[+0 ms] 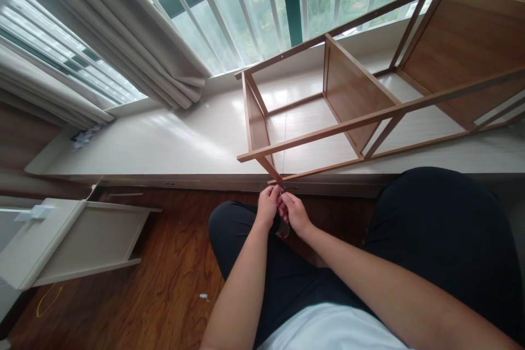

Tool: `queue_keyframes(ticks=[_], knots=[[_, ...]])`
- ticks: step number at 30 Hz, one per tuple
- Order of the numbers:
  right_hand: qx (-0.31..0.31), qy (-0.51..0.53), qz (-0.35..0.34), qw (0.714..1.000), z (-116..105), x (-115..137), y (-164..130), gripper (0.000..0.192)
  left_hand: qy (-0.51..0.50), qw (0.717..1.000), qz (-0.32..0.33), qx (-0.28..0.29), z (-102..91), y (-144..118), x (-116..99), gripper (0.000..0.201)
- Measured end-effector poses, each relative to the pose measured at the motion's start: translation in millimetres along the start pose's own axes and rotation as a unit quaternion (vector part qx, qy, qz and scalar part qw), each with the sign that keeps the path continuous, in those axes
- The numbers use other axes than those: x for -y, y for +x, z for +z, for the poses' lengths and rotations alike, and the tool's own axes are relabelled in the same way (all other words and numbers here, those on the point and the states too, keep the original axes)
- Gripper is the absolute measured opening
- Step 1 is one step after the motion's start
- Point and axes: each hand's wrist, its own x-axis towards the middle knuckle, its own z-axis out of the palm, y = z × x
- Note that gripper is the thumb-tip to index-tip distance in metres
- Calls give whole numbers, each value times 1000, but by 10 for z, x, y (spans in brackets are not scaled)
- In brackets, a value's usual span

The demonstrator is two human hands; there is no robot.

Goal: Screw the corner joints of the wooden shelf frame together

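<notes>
Left hand point(268, 206) and right hand point(294, 213) meet just below the near corner of the brown wooden shelf frame point(361, 115), which lies on its side on the pale window ledge point(164, 145). Fingers of both pressed together, pinching something small; object hidden, cannot tell what. White panel point(77, 238) on the dark wood floor point(164, 284), well apart

Both my bare forearms reach forward from the near edge and meet at the centre. My left hand point(267, 206) and right hand point(295, 214) are pressed together, knuckles touching, fingers curled inward and pinched at the tips. My wrists are fairly straight. I am sitting cross-legged, my knees spread left and right beneath my arms.
</notes>
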Motion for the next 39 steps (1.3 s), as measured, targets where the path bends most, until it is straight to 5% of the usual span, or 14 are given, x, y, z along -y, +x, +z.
queue_keyframes(ticks=[16, 23, 39], knots=[[69, 211, 178, 959, 11, 58, 9, 20, -22, 999, -31, 13, 7, -53, -53, 30], [50, 232, 212, 948, 37, 72, -11, 30, -2, 999, -43, 11, 23, -76, -74, 31], [-12, -30, 38, 999, 55, -7, -50, 35, 13, 1000, -7, -9, -12, 12, 6, 31]])
